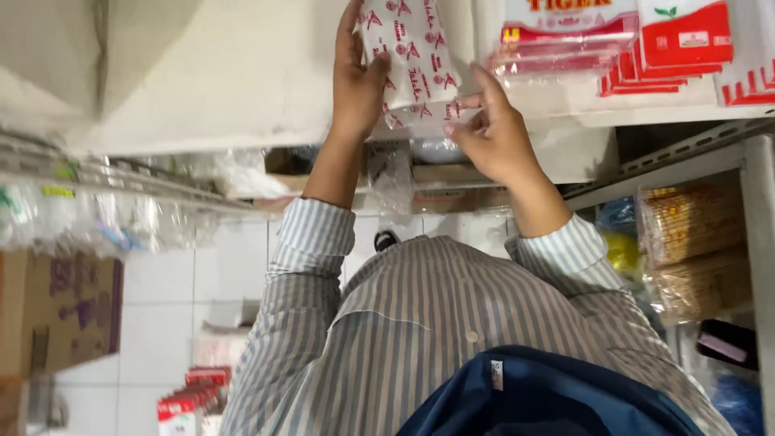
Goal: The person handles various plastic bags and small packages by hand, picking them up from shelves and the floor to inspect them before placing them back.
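Holding a white plastic packet (412,60) printed with small red marks, both hands work at the edge of a pale shelf (226,89).

At far left a brown cardboard box (60,311) with purple print stands on the white tiled floor (161,299), with small red-and-white cartons (194,396) near it. The left hand (357,77) wraps its fingers and thumb around the packet's left side, grasping it. The right hand (492,133) pinches the packet's lower right corner between thumb and fingertips. Both arms wear striped grey-and-white sleeves (311,242). To the right, red-and-white flat packs (646,40) lie stacked on the shelf, and clear bags of yellowish biscuits (694,242) fill a metal rack at the far right.
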